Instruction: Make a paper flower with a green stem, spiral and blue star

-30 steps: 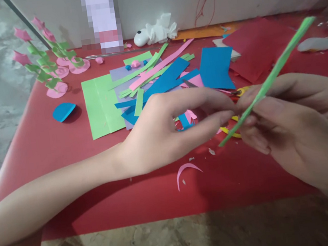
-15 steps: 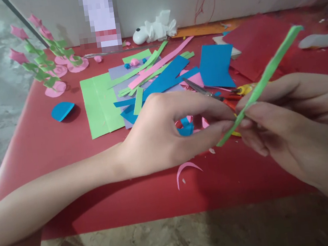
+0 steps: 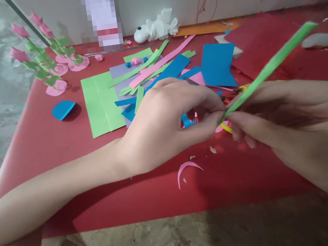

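Watching from a distance, I take the red surface first, its near edge running below both hands. Over it, the left forearm reaches across the left edge, and paper flowers stand by the far left corner. The left hand and the right hand meet right of centre, fingertips almost touching, both clamped on one narrow green strip. I read the step in hand as working the strip's lower end, perhaps squeezing or rolling it; the fold itself is hidden from me. The next move, I judge, calls for one hand to anchor while the other resets its pinch gently, since thin paper could crease. I have the left hand knuckles-up, thumb and forefinger curved into a loop; the right comes in from the right edge, thumb along the strip's near side, fingers behind. The strip hangs above the surface, its long free end slanting toward the far right. Smallest, a pink crescent lies between the hands and near edge.
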The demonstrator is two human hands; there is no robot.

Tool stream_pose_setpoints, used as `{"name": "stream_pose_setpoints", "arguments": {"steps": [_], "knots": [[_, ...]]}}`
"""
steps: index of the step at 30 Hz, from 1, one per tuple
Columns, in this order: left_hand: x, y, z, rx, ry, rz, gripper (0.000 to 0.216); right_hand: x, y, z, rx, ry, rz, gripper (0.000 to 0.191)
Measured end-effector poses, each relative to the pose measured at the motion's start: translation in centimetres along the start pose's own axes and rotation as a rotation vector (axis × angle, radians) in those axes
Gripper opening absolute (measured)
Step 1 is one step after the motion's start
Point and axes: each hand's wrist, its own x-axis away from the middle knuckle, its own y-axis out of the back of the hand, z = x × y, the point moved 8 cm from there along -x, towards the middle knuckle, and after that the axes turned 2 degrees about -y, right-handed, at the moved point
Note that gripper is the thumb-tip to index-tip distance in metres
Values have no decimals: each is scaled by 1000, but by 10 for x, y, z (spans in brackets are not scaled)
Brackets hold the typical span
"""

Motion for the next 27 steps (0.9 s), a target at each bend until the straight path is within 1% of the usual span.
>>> {"name": "stream_pose_setpoints", "arguments": {"steps": [4,7,12,16,18,21,23,25,27], "knots": [[2,-3,-6,-122,-85,15,9,3,0,2,104,57,-2,18],[3,-4,-7,-151,-80,11,9,5,-1,2,123,92,-17,13],[2,-4,-3,-118,-13,27,11,4,-3,1,81,87,-8,6],[1,-4,0,-77,7,40,12,2,-10,0,-22,67,60,10],[0,-5,1,-48,25,59,13,2,-11,-2,-32,48,66,13],[0,-5,4,18,86,71,13,3,-10,2,26,127,35,10],[0,-4,7,71,153,59,13,5,-9,5,52,196,23,12],[1,-4,11,111,221,50,13,6,-7,6,54,230,19,14],[1,-6,12,144,252,62,14,6,-6,6,79,264,19,14]]}}
